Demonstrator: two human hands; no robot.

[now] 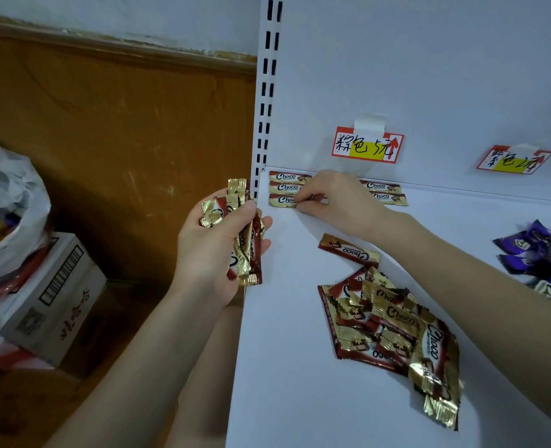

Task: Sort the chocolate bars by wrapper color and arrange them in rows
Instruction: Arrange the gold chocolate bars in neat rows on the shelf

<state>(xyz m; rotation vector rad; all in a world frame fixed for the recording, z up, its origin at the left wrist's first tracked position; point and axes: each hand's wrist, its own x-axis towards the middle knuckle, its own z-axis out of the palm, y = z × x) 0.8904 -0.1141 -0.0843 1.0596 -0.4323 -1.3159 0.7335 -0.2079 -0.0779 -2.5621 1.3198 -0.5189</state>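
My left hand [216,244] grips a bunch of brown-and-gold Choco bars [243,240] just left of the white shelf [283,367]. My right hand [332,197] reaches to the shelf's back, its fingers pinching a brown bar [283,200] at the front of a neat row of brown bars [287,182]. More lined-up brown bars [385,190] show right of that hand. A single brown bar [348,250] lies loose mid-shelf. A pile of brown bars [393,331] sits nearer me. Purple-wrapped bars [539,253] lie at the right edge.
Two handwritten price labels [366,145] [515,160] are taped to the shelf's white back panel. A slotted upright [267,92] marks the shelf's left edge. Left of the shelf stand a cardboard box [57,295] and a white plastic bag [5,202] against a brown wall.
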